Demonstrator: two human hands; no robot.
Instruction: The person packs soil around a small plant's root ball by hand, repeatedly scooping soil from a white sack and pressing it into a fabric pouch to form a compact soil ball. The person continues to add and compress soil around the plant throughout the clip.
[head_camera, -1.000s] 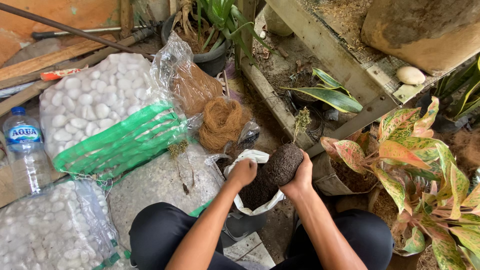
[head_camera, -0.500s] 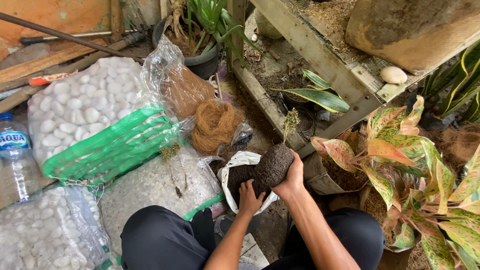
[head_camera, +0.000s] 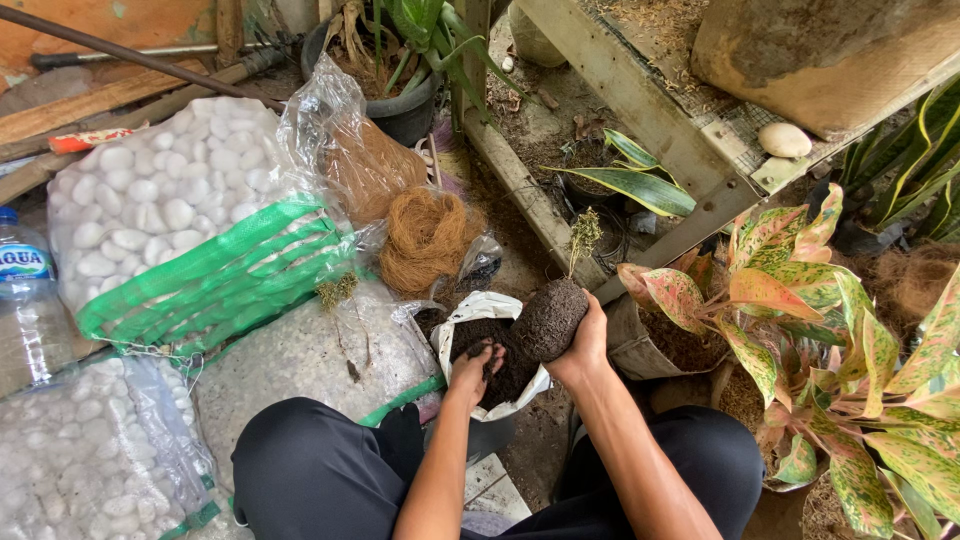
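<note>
Soil ball now rests only in your right hand, held above the white bag; your left hand has let go and digs, fingers bent, into the bag's soil.

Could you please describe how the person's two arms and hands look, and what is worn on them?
Both forearms are bare: no sleeves reach into view. The left hand and the right hand wear no gloves, and I see no watch, ring or bracelet. Dark soil smudges the left fingers. Below the arms, black trousers cover the legs.
</note>
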